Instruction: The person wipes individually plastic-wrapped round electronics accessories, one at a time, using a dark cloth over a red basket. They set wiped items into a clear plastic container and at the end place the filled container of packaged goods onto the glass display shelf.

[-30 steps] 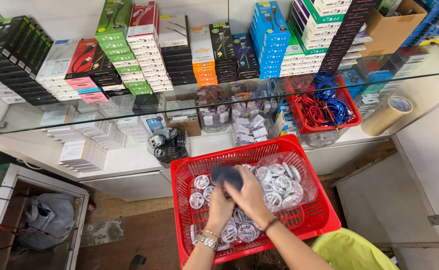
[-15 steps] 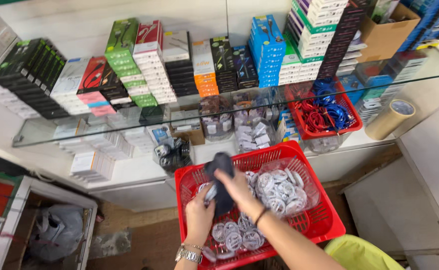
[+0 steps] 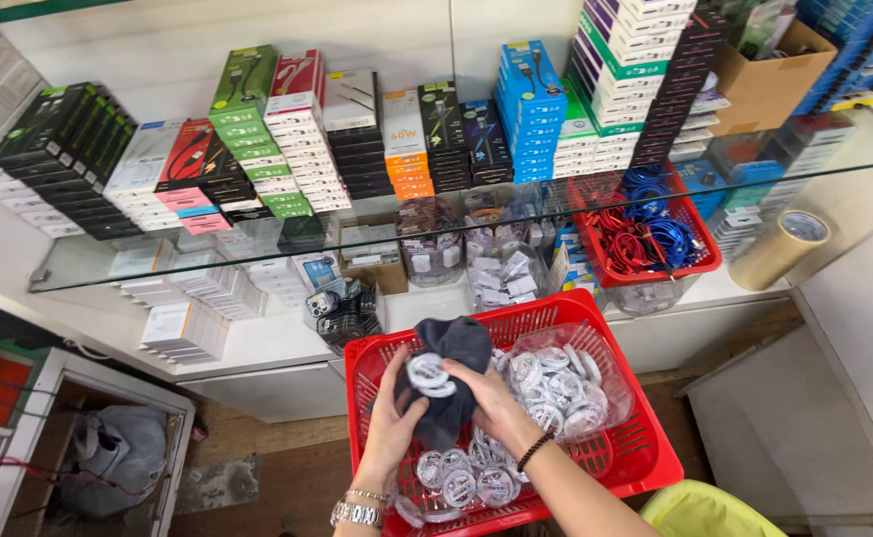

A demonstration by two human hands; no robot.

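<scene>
Both my hands are over a red plastic basket (image 3: 635, 452) filled with several small clear bags of coiled white cable. My left hand (image 3: 389, 423) holds a dark grey cloth (image 3: 456, 343) from the left side. My right hand (image 3: 486, 393) presses a bagged white cable coil (image 3: 427, 373) against the cloth. A large clear bag of more coils (image 3: 566, 383) lies in the basket's right half. Loose bagged coils (image 3: 461, 482) sit in the basket below my wrists.
A glass shelf (image 3: 88, 268) carries stacks of coloured boxes. A second red basket (image 3: 705, 259) of red and blue cables sits under it. A roll of brown tape (image 3: 780, 249) lies at right. A white cabinet edge (image 3: 854, 328) is at right, a yellow-green object (image 3: 705, 509) below.
The cloth has risen out of the basket in my hands, and a bagged coil now rests on it under my right hand. The view has shifted slightly closer.
</scene>
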